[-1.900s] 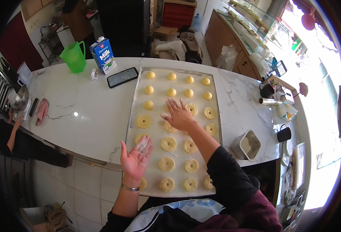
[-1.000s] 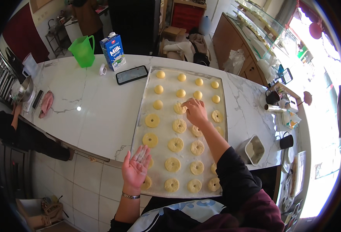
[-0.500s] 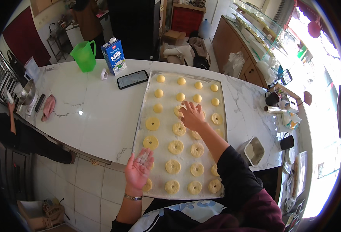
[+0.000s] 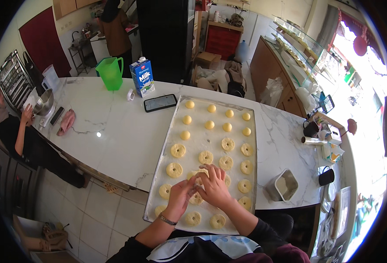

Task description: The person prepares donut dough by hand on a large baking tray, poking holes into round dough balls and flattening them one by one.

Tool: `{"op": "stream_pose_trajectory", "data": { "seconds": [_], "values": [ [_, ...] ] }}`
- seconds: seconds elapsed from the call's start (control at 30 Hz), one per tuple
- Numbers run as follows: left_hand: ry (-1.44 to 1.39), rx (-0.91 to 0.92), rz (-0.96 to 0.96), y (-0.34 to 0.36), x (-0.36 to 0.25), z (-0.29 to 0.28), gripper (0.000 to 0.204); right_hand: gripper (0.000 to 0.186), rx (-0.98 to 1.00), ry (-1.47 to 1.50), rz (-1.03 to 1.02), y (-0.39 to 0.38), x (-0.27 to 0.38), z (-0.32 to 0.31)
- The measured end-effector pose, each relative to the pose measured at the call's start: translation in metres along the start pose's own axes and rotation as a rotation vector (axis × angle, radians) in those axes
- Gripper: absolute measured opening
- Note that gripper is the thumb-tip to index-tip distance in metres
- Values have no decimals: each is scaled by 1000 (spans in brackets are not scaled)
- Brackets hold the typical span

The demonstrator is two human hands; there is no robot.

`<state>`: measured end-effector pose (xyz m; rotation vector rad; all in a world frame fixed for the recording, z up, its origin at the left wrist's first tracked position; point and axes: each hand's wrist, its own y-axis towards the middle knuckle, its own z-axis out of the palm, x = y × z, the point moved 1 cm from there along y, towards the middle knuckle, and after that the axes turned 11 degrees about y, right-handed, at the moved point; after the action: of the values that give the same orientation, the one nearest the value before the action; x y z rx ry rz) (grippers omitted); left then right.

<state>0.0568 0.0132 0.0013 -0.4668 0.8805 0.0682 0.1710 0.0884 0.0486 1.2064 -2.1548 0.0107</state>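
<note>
My left hand (image 4: 180, 196) and my right hand (image 4: 214, 187) meet over the near half of a large floured baking tray (image 4: 159, 168). Their fingertips close together around a piece of dough, mostly hidden by the fingers. Flattened dough rings (image 4: 174, 170) with small center holes fill the near and middle rows. Round dough balls (image 4: 209, 125) sit in rows at the far end. A bare spot with a small mark shows in the third row from the far end. My hands cover some of the rings below them.
Left of the tray's far end lie a phone (image 4: 160, 103), a blue milk carton (image 4: 142, 78) and a green jug (image 4: 110, 73). A square metal tin (image 4: 283, 186) stands to the right. At the far left a person (image 4: 22, 136) handles a metal bowl (image 4: 44, 103).
My right hand has come back from the far rows, and a dough ball there is gone from its place. My left hand has turned from palm-up and open to pinching beside the right.
</note>
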Motion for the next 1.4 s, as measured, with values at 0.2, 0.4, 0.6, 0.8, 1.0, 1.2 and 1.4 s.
{"op": "stream_pose_trajectory", "data": {
  "seconds": [0.2, 0.4, 0.6, 0.8, 1.0, 1.2, 1.4],
  "values": [
    [-16, -111, 162, 5, 6, 24, 16, 37, -112, -115, 69, -15, 3, -5],
    [214, 40, 122, 11, -8, 27, 26, 34, -171, 342, 117, -22, -6, -17],
    [424, 95, 156, 6, -11, 35, 27, 32, -216, 763, 245, -23, -10, -38],
    [274, 59, 295, 8, -12, 50, 32, 34, -310, 529, 138, -31, -2, -52],
    [150, 122, 224, 1, -16, 55, 28, 35, -377, 699, 238, -35, -12, -57],
    [119, 137, 188, 4, -17, 46, 28, 32, -231, 660, 282, -38, 1, -68],
    [183, 196, 135, 1, -14, 43, 25, 32, -243, 592, 117, -41, 3, -62]
  ]
}}
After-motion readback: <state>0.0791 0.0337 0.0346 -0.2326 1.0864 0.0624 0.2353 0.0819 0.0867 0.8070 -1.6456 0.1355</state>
